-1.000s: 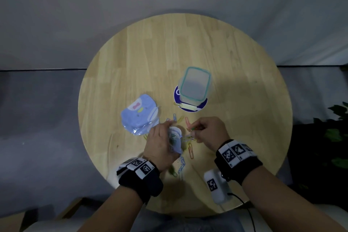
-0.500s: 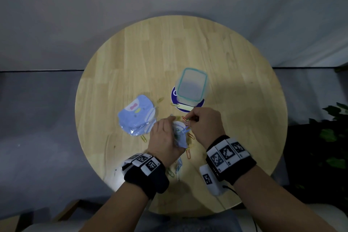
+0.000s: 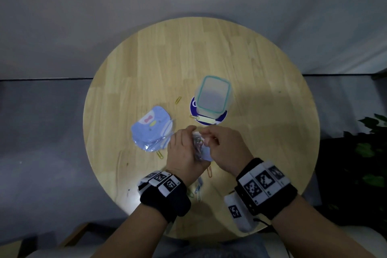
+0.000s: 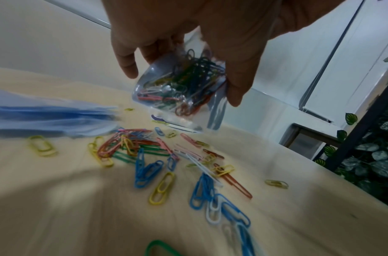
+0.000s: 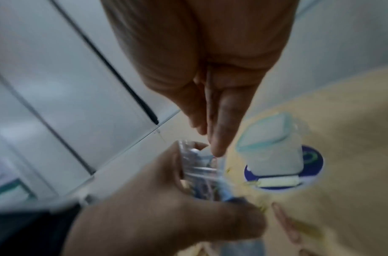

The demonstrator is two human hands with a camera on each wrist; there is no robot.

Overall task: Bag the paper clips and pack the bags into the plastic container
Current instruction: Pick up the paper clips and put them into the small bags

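Note:
My left hand (image 3: pixel 185 144) grips a small clear bag (image 3: pixel 200 150) part full of coloured paper clips (image 4: pixel 180 83) and holds it above the table. My right hand (image 3: pixel 210 139) has its fingertips (image 5: pixel 218 149) pinched together at the bag's mouth, where a reddish clip (image 3: pixel 201 143) shows. The plastic container (image 3: pixel 213 96), with a teal rim, stands open and upright on a blue round mat just beyond my hands. Loose clips (image 4: pixel 155 155) lie scattered on the wood under the bag.
A stack of blue printed bags (image 3: pixel 151 130) lies left of my hands. Single clips lie at the back (image 3: pixel 178 99), by the stack (image 3: pixel 160 154) and near my wrists (image 3: pixel 209 172). The round wooden table (image 3: pixel 261 90) ends close behind my wrists. A plant (image 3: pixel 372 144) stands at the right.
My right hand came off the table with a clip and moved to the bag's mouth. Both hands rose slightly toward the container, and the bag now stands more upright.

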